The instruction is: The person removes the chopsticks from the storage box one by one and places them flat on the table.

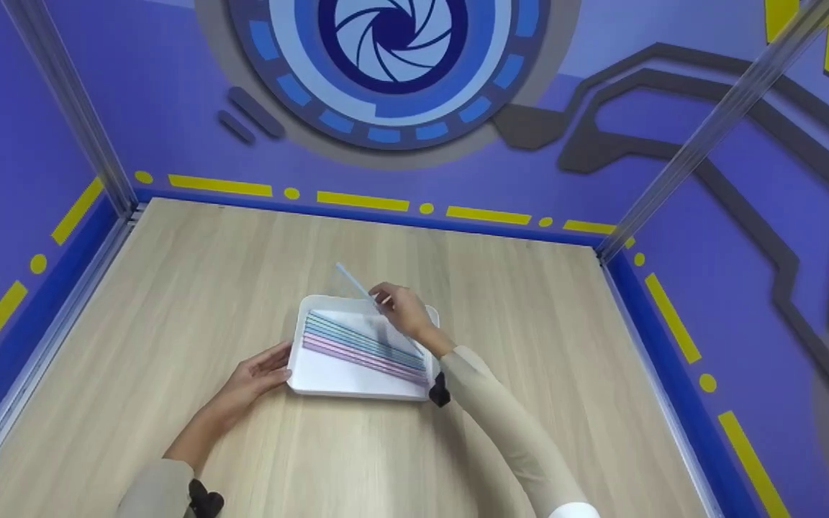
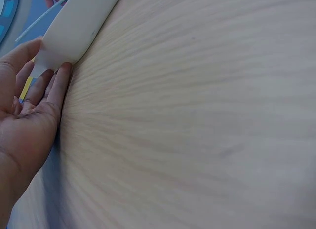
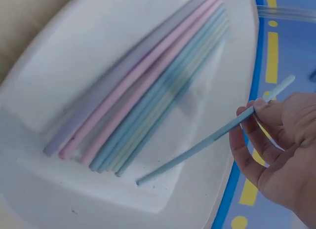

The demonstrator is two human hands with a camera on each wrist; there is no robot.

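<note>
A white rectangular tray (image 1: 346, 378) stands on the wooden table. Inside it, a slanting row of pastel straws (image 3: 143, 86) runs from purple through pink to blue and pale green. My right hand (image 1: 406, 311) pinches a light blue straw (image 3: 187, 152) between thumb and fingers over the tray's far right part. That straw is tilted; its lower end appears against the tray, apart from the row, and its upper end reaches past the far rim. At the tray's left side my left hand (image 1: 252, 381) touches the outer wall with extended fingers (image 2: 59, 86).
The wooden table (image 1: 227, 266) is enclosed by a printed blue back wall (image 1: 155, 129) and side walls. Metal posts (image 1: 717, 122) rise at the two back corners. Each wrist bears a small black device (image 1: 440, 391).
</note>
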